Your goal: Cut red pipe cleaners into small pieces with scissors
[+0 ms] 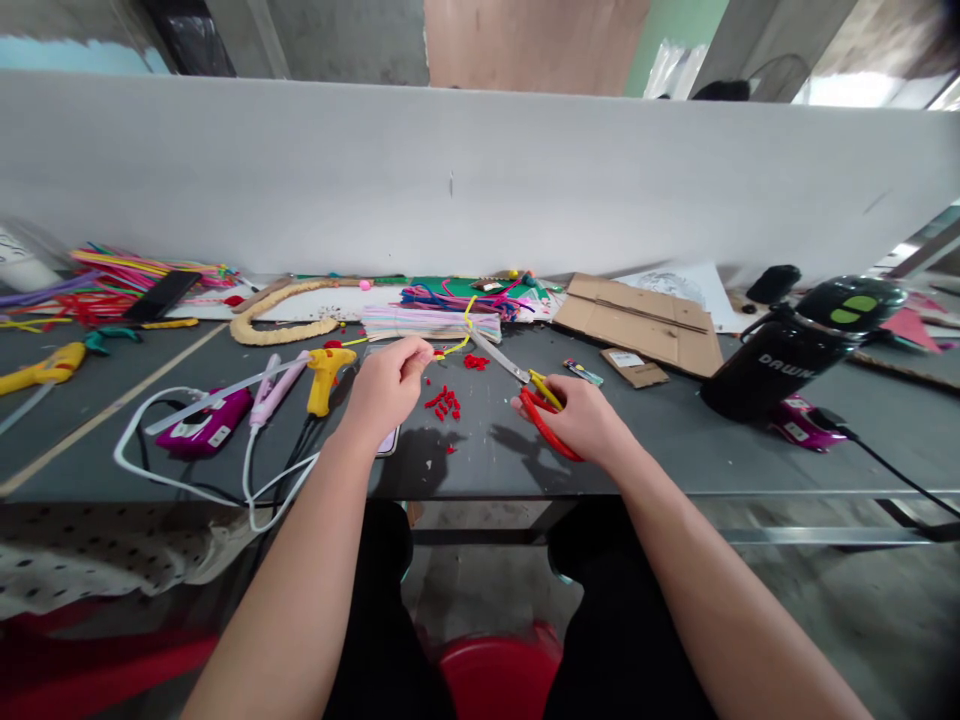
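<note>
My left hand (391, 388) is closed in a pinch over the table, with a thin yellow pipe cleaner (469, 318) coming out past its fingertips and a bit of red at the pinch. In my right hand (581, 415) is a pair of scissors (547, 425) with red and yellow handles, its blades pointing up and left toward the pipe cleaner. Short red pipe cleaner pieces (444, 403) lie scattered on the grey table between my hands. Another small red pile (476, 362) sits just beyond, near the blade tip. A phone (388, 443) is partly hidden under my left hand.
To the left are a yellow glue gun (322, 378), a pink-handled tool (274, 390), a purple power strip (206, 425) and cables. Pipe cleaner bundles (465, 296) lie behind. Cardboard (645, 320) and a black DAWN bottle (784, 355) stand at right; a white partition (450, 180) borders the back.
</note>
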Demonstrator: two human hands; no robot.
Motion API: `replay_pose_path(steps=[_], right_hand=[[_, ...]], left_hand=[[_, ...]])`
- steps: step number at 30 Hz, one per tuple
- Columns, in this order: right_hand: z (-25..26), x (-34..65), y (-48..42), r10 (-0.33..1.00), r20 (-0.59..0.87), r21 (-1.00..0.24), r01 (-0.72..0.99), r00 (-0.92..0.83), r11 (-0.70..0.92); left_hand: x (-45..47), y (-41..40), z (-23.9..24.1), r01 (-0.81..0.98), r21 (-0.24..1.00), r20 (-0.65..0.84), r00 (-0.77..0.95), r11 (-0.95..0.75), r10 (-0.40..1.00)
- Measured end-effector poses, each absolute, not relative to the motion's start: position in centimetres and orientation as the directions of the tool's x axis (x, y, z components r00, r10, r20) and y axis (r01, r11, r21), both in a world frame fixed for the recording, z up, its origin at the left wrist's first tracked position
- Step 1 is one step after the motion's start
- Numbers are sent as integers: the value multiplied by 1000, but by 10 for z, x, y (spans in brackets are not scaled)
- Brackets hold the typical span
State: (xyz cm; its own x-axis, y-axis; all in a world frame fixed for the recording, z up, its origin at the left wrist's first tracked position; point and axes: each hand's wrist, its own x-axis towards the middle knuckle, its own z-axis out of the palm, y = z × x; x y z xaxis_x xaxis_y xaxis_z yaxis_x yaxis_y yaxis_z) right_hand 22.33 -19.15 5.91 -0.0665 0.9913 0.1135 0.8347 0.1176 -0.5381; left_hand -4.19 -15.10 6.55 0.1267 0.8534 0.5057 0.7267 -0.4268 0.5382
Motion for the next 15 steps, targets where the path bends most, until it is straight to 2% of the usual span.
replay_pose_path(steps=[3,5,9,11,15], right_hand=[[58,224,-191,998,27,-521,851,-57,63],[56,224,-190,996,-55,-555,831,-72,29],[53,224,-189,959,-196,-785,619,-206,-28],[52,220,-191,946,-200,-855,518,-255,-41],[49,207,-197,975,-59,-859,508,-213,59]], left_hand=[[-39,-151,66,699,572,521,94,-428,848],[-38,-152,66,676,593,532,78,-437,843],[-34,-153,65,619,645,536,52,-449,842],[-32,-154,64,588,674,531,35,-447,847],[-25,-155,64,500,752,510,-29,-429,860]])
